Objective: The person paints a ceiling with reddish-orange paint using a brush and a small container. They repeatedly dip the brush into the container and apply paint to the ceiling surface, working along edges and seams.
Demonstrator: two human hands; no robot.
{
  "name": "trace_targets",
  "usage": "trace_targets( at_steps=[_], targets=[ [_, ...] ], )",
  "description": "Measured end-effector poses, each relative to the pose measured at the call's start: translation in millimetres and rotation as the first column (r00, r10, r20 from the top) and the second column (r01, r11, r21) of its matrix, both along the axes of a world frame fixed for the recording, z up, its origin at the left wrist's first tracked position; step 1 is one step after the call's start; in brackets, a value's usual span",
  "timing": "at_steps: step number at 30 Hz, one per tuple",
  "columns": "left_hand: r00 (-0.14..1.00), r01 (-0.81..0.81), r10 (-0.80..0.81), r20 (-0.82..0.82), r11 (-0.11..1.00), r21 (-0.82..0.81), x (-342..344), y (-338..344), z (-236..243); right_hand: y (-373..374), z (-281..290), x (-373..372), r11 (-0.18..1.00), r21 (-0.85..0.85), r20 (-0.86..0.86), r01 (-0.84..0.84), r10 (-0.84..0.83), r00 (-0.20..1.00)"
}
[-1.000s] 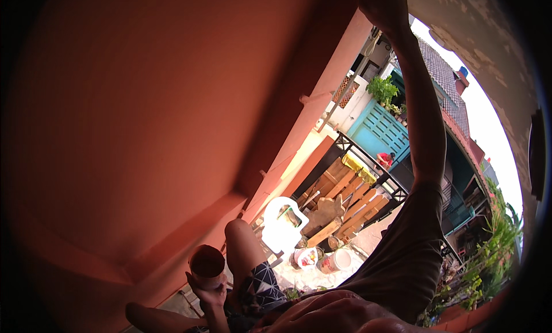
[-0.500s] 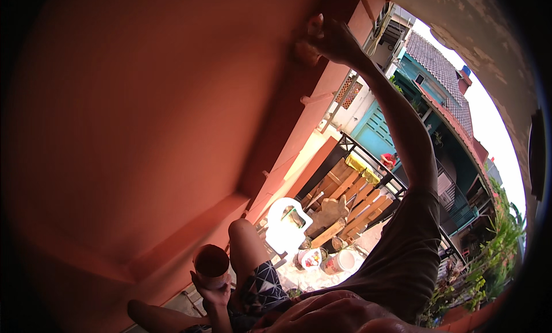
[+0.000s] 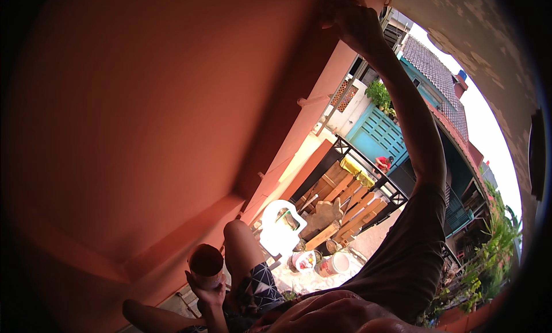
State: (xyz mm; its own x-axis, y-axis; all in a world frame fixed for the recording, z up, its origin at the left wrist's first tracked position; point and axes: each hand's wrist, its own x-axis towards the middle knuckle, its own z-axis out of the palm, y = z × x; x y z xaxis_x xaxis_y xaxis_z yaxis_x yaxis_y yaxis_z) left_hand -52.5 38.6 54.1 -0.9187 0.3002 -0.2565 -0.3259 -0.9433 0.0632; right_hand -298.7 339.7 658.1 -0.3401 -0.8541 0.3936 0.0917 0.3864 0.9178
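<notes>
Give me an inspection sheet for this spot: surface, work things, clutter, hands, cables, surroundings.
Surface: terracotta-red wall, evenly coloured, meeting a pale ceiling.
Work things: dark round cup; contents not visible.
Clutter: white plastic chair, two buckets, wooden planks below.
Hands: left hand has its grip on the cup; right hand is raised at the wall top, grip unclear.
Cables: nothing seen.
Surroundings: teal gate, tiled roof, green plants.

The wall (image 3: 132, 114) is red-orange, the cup (image 3: 206, 266) seemingly dark brown, the shorts (image 3: 261, 287) black with white lines, the chair (image 3: 282, 229) white, the gate (image 3: 376, 137) teal.
</notes>
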Motion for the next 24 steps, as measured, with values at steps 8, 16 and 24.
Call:
trace_targets(
  at_steps=[8,16,24],
  targets=[
    [0.998,0.058,-0.058,0.014,0.998,0.013,3,0,-13,-37,-102,11,0.892,-0.351,0.712,0.285,0.057,0.7],
    [0.999,0.037,-0.037,-0.008,0.999,-0.013,-2,5,0,89,25,-23,0.174,-0.983,0.076,-0.064,0.693,0.717],
    [0.997,0.038,-0.035,-0.067,0.999,0.031,4,5,-9,43,59,6,0.281,-0.94,-0.018,-0.194,0.526,0.85]
  ],
)
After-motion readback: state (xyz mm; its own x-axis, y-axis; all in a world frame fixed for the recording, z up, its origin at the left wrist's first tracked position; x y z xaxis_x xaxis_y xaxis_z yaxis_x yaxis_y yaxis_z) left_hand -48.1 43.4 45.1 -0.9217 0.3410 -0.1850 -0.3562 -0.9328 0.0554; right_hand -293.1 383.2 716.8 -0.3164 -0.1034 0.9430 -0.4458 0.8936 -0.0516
